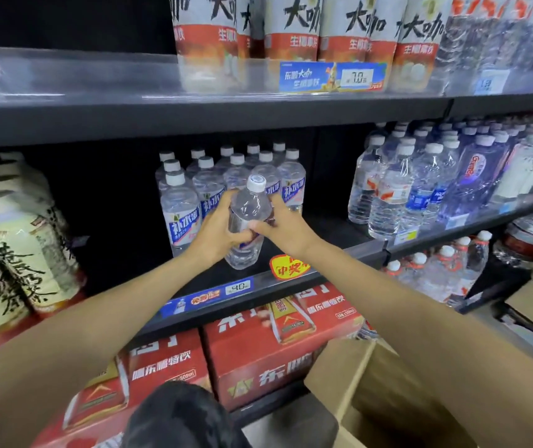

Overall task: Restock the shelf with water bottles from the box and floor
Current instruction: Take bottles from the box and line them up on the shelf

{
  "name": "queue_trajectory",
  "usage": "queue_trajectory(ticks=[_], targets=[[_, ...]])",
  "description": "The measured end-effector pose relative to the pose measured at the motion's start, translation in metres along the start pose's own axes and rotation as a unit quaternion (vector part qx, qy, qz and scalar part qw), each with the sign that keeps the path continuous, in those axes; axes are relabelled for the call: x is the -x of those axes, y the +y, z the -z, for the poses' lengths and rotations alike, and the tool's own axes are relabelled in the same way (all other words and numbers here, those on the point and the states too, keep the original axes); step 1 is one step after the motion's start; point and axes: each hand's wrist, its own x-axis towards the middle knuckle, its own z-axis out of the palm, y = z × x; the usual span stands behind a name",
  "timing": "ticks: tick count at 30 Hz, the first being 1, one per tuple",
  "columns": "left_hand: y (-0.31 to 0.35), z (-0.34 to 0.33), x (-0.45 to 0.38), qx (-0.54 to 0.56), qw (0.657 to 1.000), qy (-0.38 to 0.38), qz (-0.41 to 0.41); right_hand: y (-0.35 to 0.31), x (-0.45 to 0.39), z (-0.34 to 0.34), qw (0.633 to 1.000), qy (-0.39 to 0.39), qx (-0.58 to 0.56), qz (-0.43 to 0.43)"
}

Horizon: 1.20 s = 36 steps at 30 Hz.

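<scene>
A clear water bottle (248,218) with a white cap is held upright over the front of the middle shelf (291,279). My left hand (216,232) grips its left side and my right hand (282,226) grips its right side, thumb across the label. Behind it stand several matching bottles (194,195) with blue and white labels in rows. An open cardboard box (371,392) sits at the lower right; what it contains is hidden.
Tall pale tea bottles (22,253) stand at the left of the middle shelf. Other water bottles (420,189) fill the right section. Red drink cartons (258,344) lie on the shelf below. Large bottles (291,30) line the upper shelf. A dark gap lies left of the matching bottles.
</scene>
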Motion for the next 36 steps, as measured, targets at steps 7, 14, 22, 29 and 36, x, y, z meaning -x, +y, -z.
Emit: queue_trajectory(ticks=[7,14,22,29,36], targets=[[-0.023,0.006,-0.011,-0.006,1.0,-0.007,0.015,0.004,-0.018,-0.017,1.0,0.02,-0.012,0.015],[-0.019,0.023,-0.023,-0.175,0.984,-0.035,0.011,0.005,-0.036,-0.025,0.999,0.043,0.029,0.012],[-0.002,0.054,-0.038,-0.302,0.95,-0.075,0.008,0.006,-0.042,-0.038,0.996,0.066,0.051,0.013],[0.023,0.07,-0.059,-0.351,0.935,-0.043,-0.035,0.007,-0.038,-0.041,0.995,0.058,0.076,0.004],[0.033,0.075,-0.067,-0.438,0.896,-0.029,-0.066,0.001,-0.045,-0.051,0.993,0.066,0.1,0.01]])
